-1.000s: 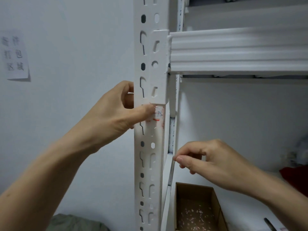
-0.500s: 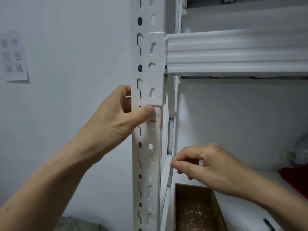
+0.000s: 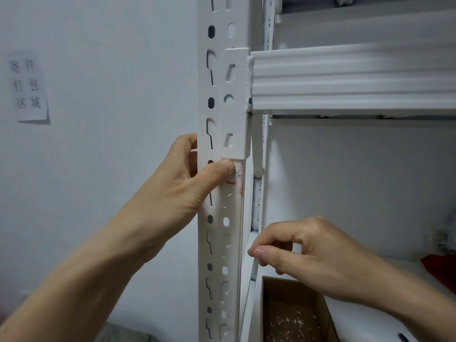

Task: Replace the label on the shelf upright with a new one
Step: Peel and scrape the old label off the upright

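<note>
The label point(image 3: 235, 177) is a thin paper sticker. It looks light and easy to tear. It is stuck flat on the shelf upright point(image 3: 217, 245), just under the beam bracket point(image 3: 238, 119). I think a corner should be picked loose with a nail, then peeled slowly. The left hand point(image 3: 182, 186) wraps round the upright, with its thumb pressed on the label. The right hand point(image 3: 308, 257) is curled lower down, fingertips pinched. I cannot tell if it holds anything.

A paper notice point(image 3: 29, 90) hangs on the pale bluish wall point(image 3: 118, 70).
</note>
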